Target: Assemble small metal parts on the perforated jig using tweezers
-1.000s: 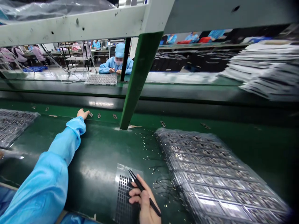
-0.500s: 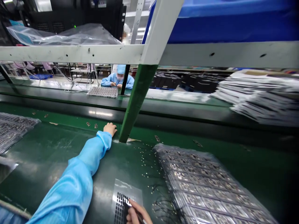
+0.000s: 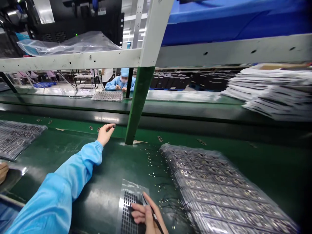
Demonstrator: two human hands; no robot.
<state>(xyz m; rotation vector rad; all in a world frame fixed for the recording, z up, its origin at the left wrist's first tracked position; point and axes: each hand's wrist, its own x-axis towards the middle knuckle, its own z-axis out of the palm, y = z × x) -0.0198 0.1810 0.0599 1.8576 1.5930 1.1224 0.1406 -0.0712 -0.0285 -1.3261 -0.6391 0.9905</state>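
Note:
My left hand [image 3: 105,133], in a light blue sleeve, reaches far out over the dark green belt [image 3: 73,169] and pinches a small dark part [image 3: 112,127] near the green post [image 3: 136,104]. Two more small dark parts [image 3: 91,128] lie on the belt just left of it. My right hand [image 3: 146,216] rests at the bottom edge, closed on black tweezers [image 3: 149,208], over a clear sheet with a dark grid of tiny parts [image 3: 129,208]. A stack of clear trays filled with small components [image 3: 219,188] lies to the right of that hand.
Tiny loose bits [image 3: 153,162] are scattered on the belt beside the tray stack. Another tray stack [image 3: 17,136] sits at the left, with another person's hand [image 3: 3,171] at the left edge. A worker in blue [image 3: 120,83] sits beyond, behind a tray [image 3: 107,96]. White stacks [image 3: 273,91] fill the right.
My left hand moved right along the row of small parts, then lifted off the belt with one part pinched in its fingers. My right hand stayed on the grid sheet.

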